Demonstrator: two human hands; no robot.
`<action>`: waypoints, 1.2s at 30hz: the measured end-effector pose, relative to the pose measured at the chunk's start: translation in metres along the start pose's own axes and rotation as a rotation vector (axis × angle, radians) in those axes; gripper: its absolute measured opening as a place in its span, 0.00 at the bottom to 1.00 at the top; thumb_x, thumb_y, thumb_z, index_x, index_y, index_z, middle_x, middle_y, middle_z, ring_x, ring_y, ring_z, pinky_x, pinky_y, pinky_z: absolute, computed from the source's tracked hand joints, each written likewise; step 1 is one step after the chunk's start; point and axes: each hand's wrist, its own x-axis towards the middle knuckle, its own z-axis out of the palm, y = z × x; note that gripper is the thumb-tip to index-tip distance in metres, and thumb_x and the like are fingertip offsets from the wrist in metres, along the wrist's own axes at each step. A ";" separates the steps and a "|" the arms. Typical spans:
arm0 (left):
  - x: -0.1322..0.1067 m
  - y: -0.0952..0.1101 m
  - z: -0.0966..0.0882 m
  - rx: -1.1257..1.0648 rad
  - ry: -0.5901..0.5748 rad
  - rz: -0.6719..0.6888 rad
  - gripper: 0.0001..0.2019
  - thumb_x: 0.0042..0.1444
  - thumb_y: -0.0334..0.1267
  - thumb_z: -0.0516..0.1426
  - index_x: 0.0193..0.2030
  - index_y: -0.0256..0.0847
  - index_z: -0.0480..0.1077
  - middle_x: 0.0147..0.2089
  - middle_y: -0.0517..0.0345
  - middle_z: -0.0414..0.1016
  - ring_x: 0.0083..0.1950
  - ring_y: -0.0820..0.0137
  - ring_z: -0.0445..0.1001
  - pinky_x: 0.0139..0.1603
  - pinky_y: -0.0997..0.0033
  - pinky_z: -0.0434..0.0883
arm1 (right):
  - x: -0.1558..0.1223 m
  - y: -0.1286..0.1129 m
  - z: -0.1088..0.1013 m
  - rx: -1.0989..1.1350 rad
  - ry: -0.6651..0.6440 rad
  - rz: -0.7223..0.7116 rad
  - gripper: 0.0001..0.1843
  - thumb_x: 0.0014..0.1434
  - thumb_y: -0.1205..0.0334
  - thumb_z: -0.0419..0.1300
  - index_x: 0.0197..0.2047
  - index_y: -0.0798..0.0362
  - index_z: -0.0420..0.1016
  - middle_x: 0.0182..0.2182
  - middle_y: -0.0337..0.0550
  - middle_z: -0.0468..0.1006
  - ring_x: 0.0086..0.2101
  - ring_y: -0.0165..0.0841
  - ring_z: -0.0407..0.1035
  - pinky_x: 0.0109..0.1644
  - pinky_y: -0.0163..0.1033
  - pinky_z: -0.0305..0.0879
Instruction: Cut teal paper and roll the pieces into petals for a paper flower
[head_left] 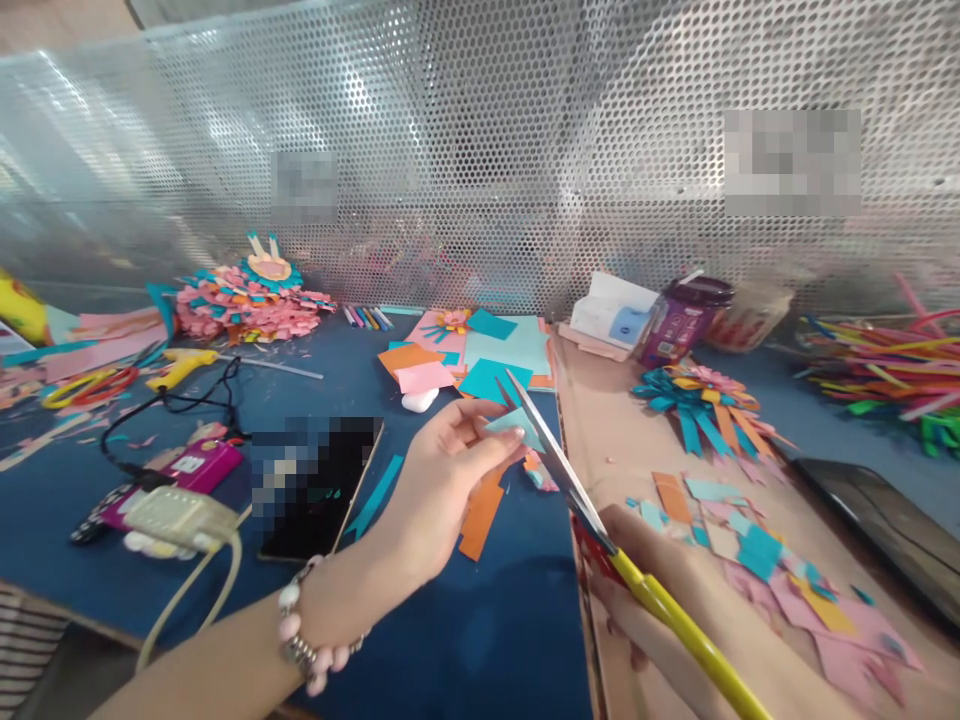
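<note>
My left hand (450, 480) pinches a small piece of light blue paper (526, 428) between thumb and fingers. In my right hand (675, 600) is a pair of scissors (566, 475) with a yellow handle, partly hidden by the fingers. The blades are parted a little and reach up beside the light blue paper; whether they touch it I cannot tell. Below the left fingers lie orange paper strips (481, 515) on the blue table. Beyond the hands is a pile of colored sheets, with a teal sheet (491, 382) and a pink sheet (426, 377).
Paper scraps (757, 550) litter a cardboard sheet (600, 400) on the right, near a paper-strip flower (701, 405). To the left lie a phone (337, 490), a power strip (180, 515) and a yellow glue gun (180, 368). A perforated metal panel (480, 130) stands behind.
</note>
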 end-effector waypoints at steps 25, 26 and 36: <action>-0.003 0.000 0.001 0.063 -0.006 0.033 0.09 0.47 0.32 0.63 0.36 0.37 0.69 0.34 0.59 0.72 0.37 0.73 0.72 0.47 0.68 0.69 | 0.009 -0.009 0.010 -0.019 0.147 -0.025 0.06 0.48 0.62 0.54 0.32 0.49 0.68 0.19 0.38 0.70 0.16 0.29 0.62 0.14 0.32 0.55; -0.002 0.000 0.001 0.067 -0.007 0.037 0.09 0.47 0.32 0.63 0.36 0.37 0.69 0.34 0.59 0.72 0.37 0.73 0.72 0.47 0.68 0.69 | 0.010 -0.009 0.010 -0.023 0.149 -0.022 0.05 0.48 0.62 0.54 0.32 0.49 0.68 0.19 0.37 0.70 0.15 0.28 0.62 0.14 0.31 0.54; -0.001 -0.003 -0.001 0.079 -0.048 0.058 0.08 0.49 0.32 0.62 0.36 0.37 0.68 0.36 0.57 0.74 0.40 0.71 0.74 0.45 0.70 0.69 | 0.007 -0.018 0.004 -0.036 0.139 -0.043 0.04 0.48 0.65 0.55 0.30 0.49 0.68 0.20 0.38 0.72 0.19 0.31 0.65 0.14 0.31 0.55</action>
